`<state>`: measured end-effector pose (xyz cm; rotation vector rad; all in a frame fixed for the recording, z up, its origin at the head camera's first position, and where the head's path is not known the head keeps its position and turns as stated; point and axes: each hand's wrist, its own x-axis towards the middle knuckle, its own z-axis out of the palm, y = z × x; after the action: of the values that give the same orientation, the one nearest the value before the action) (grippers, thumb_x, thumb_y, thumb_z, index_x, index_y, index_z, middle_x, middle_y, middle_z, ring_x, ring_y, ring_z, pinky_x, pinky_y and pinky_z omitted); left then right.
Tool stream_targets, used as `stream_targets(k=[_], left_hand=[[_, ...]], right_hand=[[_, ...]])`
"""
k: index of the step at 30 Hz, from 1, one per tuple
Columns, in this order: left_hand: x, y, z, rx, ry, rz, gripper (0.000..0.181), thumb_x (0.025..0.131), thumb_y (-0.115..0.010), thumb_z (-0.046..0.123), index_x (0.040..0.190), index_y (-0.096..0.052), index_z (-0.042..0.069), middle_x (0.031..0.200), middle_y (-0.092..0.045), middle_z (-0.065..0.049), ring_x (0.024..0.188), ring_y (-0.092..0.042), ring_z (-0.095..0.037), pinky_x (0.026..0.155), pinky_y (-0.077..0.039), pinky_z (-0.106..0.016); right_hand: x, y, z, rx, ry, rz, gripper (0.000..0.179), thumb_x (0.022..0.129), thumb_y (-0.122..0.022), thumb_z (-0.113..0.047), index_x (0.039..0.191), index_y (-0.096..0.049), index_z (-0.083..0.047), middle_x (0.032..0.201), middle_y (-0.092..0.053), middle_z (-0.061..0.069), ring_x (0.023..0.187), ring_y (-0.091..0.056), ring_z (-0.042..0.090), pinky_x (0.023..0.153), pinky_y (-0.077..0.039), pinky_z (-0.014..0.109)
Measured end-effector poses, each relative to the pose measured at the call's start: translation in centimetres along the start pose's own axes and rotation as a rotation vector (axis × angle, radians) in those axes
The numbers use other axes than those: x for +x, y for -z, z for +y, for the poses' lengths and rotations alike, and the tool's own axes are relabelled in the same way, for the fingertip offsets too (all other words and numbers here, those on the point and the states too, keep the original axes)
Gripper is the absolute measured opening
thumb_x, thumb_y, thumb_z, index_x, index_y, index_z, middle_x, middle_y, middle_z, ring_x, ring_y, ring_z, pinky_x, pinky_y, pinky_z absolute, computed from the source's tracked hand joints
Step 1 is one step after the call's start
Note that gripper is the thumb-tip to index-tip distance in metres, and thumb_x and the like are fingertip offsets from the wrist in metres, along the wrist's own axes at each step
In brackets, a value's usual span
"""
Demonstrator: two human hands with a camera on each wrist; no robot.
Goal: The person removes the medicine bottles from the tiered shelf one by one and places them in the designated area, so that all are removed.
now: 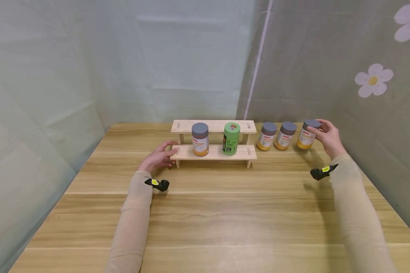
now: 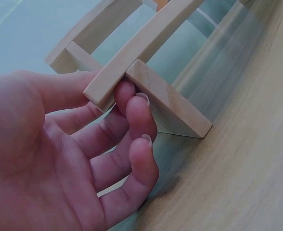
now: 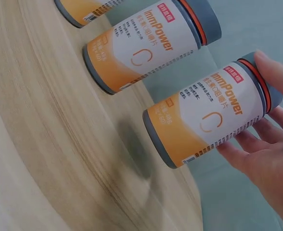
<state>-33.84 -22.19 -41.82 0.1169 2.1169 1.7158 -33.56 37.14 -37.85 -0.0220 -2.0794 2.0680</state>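
Note:
My left hand grips the left end of a two-tier wooden rack, thumb on top of the lower board and fingers curled beneath it, as the left wrist view shows. On that lower board stand a grey-lidded vitamin bottle and a green canister. At the right, my right hand holds another grey-lidded vitamin bottle by its lid and side, slightly tilted. A shadow lies on the table below its base. Its white and orange label faces the wrist camera.
Two more matching bottles, one nearer the rack and one beside it, stand between the rack and my right hand. The wooden table meets hanging cloth at the back and sides.

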Motion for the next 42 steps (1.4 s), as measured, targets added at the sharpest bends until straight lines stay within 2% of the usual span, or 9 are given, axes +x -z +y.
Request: stream_targets(k=[5, 7, 10, 12, 14, 17, 24, 31, 42], left_hand=[[0.2, -0.1, -0.2, 0.006, 0.005, -0.007, 0.054, 0.102, -0.049, 0.027, 0.148, -0.025, 0.016, 0.086, -0.054, 0.002, 0.064, -0.060, -0.007, 0.061, -0.050, -0.022], [0.2, -0.2, -0.2, 0.004, 0.003, -0.010, 0.054, 0.102, -0.049, 0.027, 0.149, -0.025, 0.016, 0.087, -0.053, 0.002, 0.064, -0.060, -0.007, 0.060, -0.050, -0.022], [0.2, -0.3, -0.2, -0.003, 0.003, -0.012, 0.054, 0.102, -0.049, 0.027, 0.149, -0.025, 0.016, 0.086, -0.053, 0.002, 0.065, -0.060, -0.007, 0.060, -0.050, -0.022], [0.2, -0.3, -0.2, -0.005, 0.003, -0.014, 0.054, 0.102, -0.049, 0.027, 0.149, -0.024, 0.016, 0.086, -0.053, 0.002, 0.064, -0.060, -0.007, 0.060, -0.050, -0.022], [0.3, -0.2, -0.1, -0.008, 0.005, -0.013, 0.053, 0.102, -0.049, 0.027, 0.148, -0.025, 0.016, 0.086, -0.054, 0.002, 0.064, -0.060, -0.007, 0.060, -0.050, -0.022], [0.2, -0.1, -0.1, -0.012, 0.007, -0.012, 0.054, 0.102, -0.050, 0.028, 0.148, -0.025, 0.017, 0.085, -0.056, 0.003, 0.064, -0.061, -0.006, 0.061, -0.050, -0.021], [-1.3, -0.4, 1.5, -0.010, 0.032, -0.022, 0.054, 0.103, -0.047, 0.021, 0.149, -0.021, 0.012, 0.086, -0.055, 0.001, 0.066, -0.061, -0.009, 0.065, -0.051, -0.025], [-0.5, -0.1, 0.5, -0.020, 0.036, -0.018, 0.053, 0.103, -0.048, 0.023, 0.149, -0.023, 0.015, 0.083, -0.058, 0.003, 0.065, -0.061, -0.008, 0.063, -0.050, -0.024], [0.2, 0.1, -0.1, 0.011, 0.007, -0.010, 0.054, 0.102, -0.048, 0.028, 0.149, -0.023, 0.017, 0.087, -0.059, 0.002, 0.067, -0.060, -0.007, 0.063, -0.050, -0.023]], right_hand=[[0.0, 0.2, 0.6, 0.009, -0.006, 0.000, 0.034, 0.091, -0.066, -0.013, 0.118, -0.047, -0.023, 0.103, -0.054, -0.016, 0.093, -0.052, -0.005, 0.073, -0.047, 0.008], [0.1, 0.2, 0.8, -0.038, -0.022, 0.002, 0.038, 0.092, -0.065, -0.016, 0.123, -0.045, -0.023, 0.106, -0.053, -0.016, 0.095, -0.051, -0.004, 0.077, -0.045, 0.009], [0.2, 0.2, 0.9, -0.253, -0.064, -0.025, 0.052, 0.095, -0.061, -0.029, 0.140, -0.036, -0.019, 0.131, -0.051, -0.001, 0.114, -0.049, 0.005, 0.097, -0.041, 0.020], [0.3, 0.1, 1.0, -0.398, -0.086, -0.061, 0.066, 0.096, -0.056, -0.038, 0.149, -0.025, -0.014, 0.148, -0.040, 0.013, 0.129, -0.043, 0.019, 0.109, -0.035, 0.033], [0.4, 0.0, 0.9, -0.504, -0.087, -0.100, 0.076, 0.097, -0.052, -0.043, 0.154, -0.015, -0.008, 0.157, -0.024, 0.023, 0.140, -0.032, 0.032, 0.115, -0.029, 0.048], [0.5, 0.0, 0.7, -0.546, -0.073, -0.134, 0.077, 0.099, -0.049, -0.040, 0.154, -0.010, -0.002, 0.156, -0.019, 0.031, 0.142, -0.025, 0.045, 0.114, -0.025, 0.057], [0.2, 0.2, 0.6, -0.701, 0.042, -0.155, 0.069, 0.101, -0.047, -0.033, 0.150, -0.016, 0.005, 0.147, -0.028, 0.039, 0.134, -0.031, 0.056, 0.106, -0.032, 0.064], [0.1, 0.5, 0.7, -0.806, 0.193, -0.183, 0.058, 0.103, -0.044, -0.024, 0.145, -0.023, 0.011, 0.141, -0.029, 0.041, 0.123, -0.037, 0.060, 0.101, -0.031, 0.068], [0.8, 0.6, 0.3, -0.830, 0.183, -0.197, 0.058, 0.104, -0.041, -0.024, 0.146, -0.022, 0.011, 0.142, -0.026, 0.042, 0.124, -0.036, 0.061, 0.103, -0.030, 0.068]])
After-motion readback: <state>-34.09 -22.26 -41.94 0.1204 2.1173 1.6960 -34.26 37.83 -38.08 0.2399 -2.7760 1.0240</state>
